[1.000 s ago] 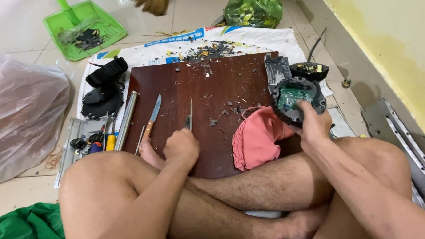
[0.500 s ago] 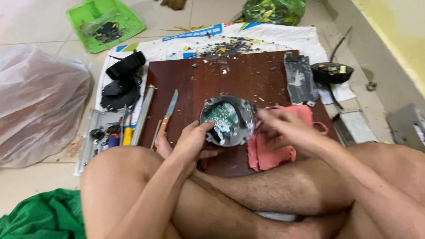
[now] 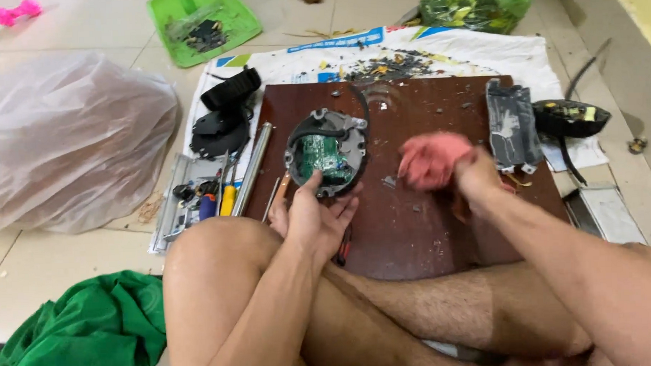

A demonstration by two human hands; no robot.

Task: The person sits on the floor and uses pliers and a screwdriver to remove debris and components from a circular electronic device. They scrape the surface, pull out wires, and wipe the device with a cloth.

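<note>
The right hand (image 3: 477,176) and the pink rag (image 3: 429,160) it grips are smeared by motion blur, so the fingers cannot be made out. The left hand (image 3: 311,218) covers the near rim of the round housing (image 3: 327,153). Beyond the wooden board (image 3: 428,230), the green plastic bag (image 3: 478,3) is cut off by the top edge.

A makeshift repair spot on the tiled floor (image 3: 68,250) of a home: a dark wooden board (image 3: 428,223) laid over a printed sack (image 3: 479,51) serves as workbench, with hand tools (image 3: 218,197) at its left edge, a green dustpan (image 3: 201,25) far left and a clear plastic bag (image 3: 64,141) beside it.
</note>
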